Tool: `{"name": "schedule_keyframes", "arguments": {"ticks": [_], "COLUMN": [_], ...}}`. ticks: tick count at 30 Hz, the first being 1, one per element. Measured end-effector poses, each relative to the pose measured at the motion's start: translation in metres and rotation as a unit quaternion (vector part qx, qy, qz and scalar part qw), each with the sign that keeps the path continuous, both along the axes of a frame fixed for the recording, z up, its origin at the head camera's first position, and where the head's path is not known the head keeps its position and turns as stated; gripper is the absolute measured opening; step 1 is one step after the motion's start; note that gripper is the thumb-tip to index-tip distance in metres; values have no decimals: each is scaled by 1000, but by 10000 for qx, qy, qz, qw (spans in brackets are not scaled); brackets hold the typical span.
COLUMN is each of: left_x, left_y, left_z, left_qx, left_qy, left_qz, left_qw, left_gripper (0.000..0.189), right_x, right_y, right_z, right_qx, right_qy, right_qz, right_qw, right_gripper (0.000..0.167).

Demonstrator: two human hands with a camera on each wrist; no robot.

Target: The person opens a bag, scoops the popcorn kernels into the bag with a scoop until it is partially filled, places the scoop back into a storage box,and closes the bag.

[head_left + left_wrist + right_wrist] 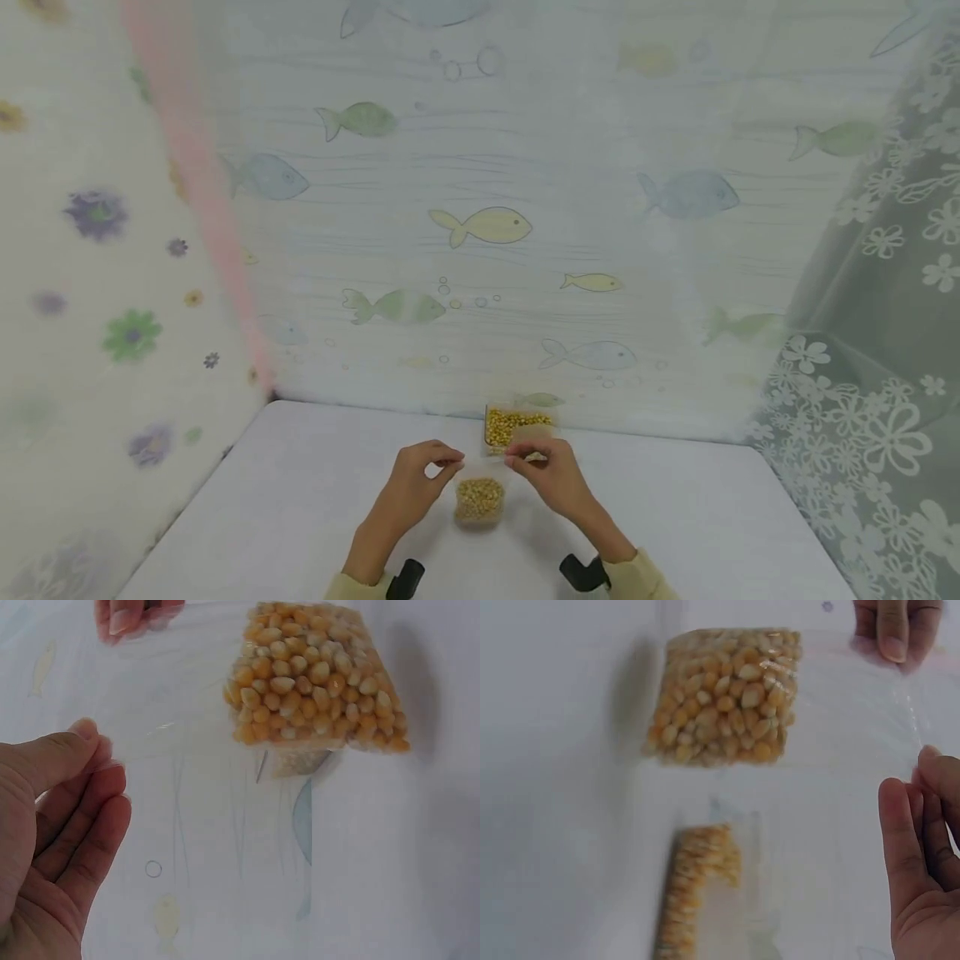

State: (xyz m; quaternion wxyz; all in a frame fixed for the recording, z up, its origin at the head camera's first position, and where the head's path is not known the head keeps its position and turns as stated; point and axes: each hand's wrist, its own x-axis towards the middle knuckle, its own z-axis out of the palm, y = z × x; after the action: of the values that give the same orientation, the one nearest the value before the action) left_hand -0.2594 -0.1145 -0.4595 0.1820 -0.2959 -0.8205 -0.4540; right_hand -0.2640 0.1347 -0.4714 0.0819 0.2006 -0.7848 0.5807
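Note:
A clear plastic bag [480,500] of yellow corn kernels is in front of the person, its lower part full and its upper part flat and see-through. My left hand [420,482] pinches one top corner between thumb and forefinger. At the opposite corner, my right hand [553,477] pinches the plastic the same way. Stretched between them, the bag's top edge looks taut, and the kernels [315,682] bulge below it. From the right wrist view, the bag of kernels [724,697] casts a soft shadow on the white surface beside it.
Behind the bag, a clear container [489,427] of corn kernels stands near the back of the white table [337,450]. A pale flat piece [532,432] covers part of those kernels. Fish-print curtain [480,333] hangs along the table's far edge, with flowered cloth at both sides.

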Motion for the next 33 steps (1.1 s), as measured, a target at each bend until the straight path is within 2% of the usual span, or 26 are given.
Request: {"name": "schedule_keyframes", "arguments": {"ticks": [2,4,8,11,14,17,21,27,30,33], "left_x": [-6,-11,-20,-24,-25,-26,-28,-29,-31,-33], "left_y": [3,7,15,18,18,19,22,29,33,36], "left_z": [1,-2,-15,-25,-28,-30,-30,-23,-25,-29], "left_qx": [157,265,369,501,630,734,872,1213,1383,1474], "left_qy": [51,-47,-571,-1024,-1328,-1479,-1554,-1358,-1345,-1435], "left_qz": [-12,-24,-106,-197,-301,-333,-208,165,249,197], "left_qw": [9999,9996,9976,9933,9887,9857,9838,9831,9809,9784], "left_gripper": [14,14,10,10,12,13,14,11,12,13], "right_x": [-3,-4,-7,-8,-8,-9,-11,-16,-18,-20], "right_y": [3,6,12,17,20,22,23,25,26,28], "right_z": [6,6,-10,-25,-32,-36,-32,-19,-18,-23], "right_qx": [-25,-91,-290,-459,-506,-438,-448,-552,-551,-536], "right_qy": [88,2,-289,-383,-380,-377,-304,96,189,191], "right_qz": [-48,-124,-236,-286,-287,-282,-273,-438,-462,-449], "right_qw": [9999,9999,9989,9978,9976,9979,9982,9975,9972,9974], "right_gripper": [9,13,18,17,15,13,13,11,9,10]}}
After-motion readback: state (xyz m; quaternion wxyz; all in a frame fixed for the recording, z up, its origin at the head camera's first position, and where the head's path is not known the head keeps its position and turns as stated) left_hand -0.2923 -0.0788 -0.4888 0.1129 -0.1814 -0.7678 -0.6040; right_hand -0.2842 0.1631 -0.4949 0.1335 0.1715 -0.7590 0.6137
